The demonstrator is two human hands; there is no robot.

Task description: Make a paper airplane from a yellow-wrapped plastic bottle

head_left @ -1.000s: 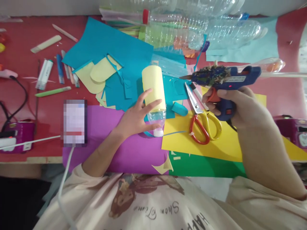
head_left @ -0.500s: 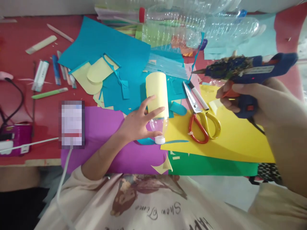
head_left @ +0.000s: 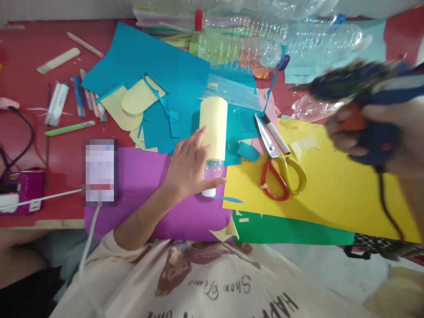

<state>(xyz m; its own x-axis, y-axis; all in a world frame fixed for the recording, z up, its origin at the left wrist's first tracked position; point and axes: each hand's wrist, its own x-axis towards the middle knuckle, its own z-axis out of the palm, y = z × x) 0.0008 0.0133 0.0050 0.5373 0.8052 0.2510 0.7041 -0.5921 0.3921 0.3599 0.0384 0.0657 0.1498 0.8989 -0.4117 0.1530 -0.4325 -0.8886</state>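
A small clear plastic bottle (head_left: pixel 214 169) with a white cap lies on its side, wrapped in pale yellow paper (head_left: pixel 215 119). My left hand (head_left: pixel 187 165) rests against its left side, fingers apart, with the thumb stretched across the neck; it does not close around the bottle. Under the cap end a thin blue strip (head_left: pixel 228 199) sticks out to the right. At the far right, my right hand (head_left: pixel 374 128) is wrapped around a dark blue hot glue gun (head_left: pixel 380 141) with an orange trigger. Both are motion-blurred, and the nozzle points left.
Scissors (head_left: pixel 274 163) and a marker (head_left: pixel 276 134) lie right of the bottle on yellow paper (head_left: pixel 324 185). Several clear bottles (head_left: pixel 245 31) fill the back. Blue sheets (head_left: pixel 159 57), paper scraps (head_left: pixel 139 99) and pens (head_left: pixel 69 128) lie left. A phone (head_left: pixel 100 172) trails a white cable.
My right hand has carried the glue gun to the right, away from the bottle. The wrapped bottle has shifted slightly left under my left hand, whose fingers are now less spread.
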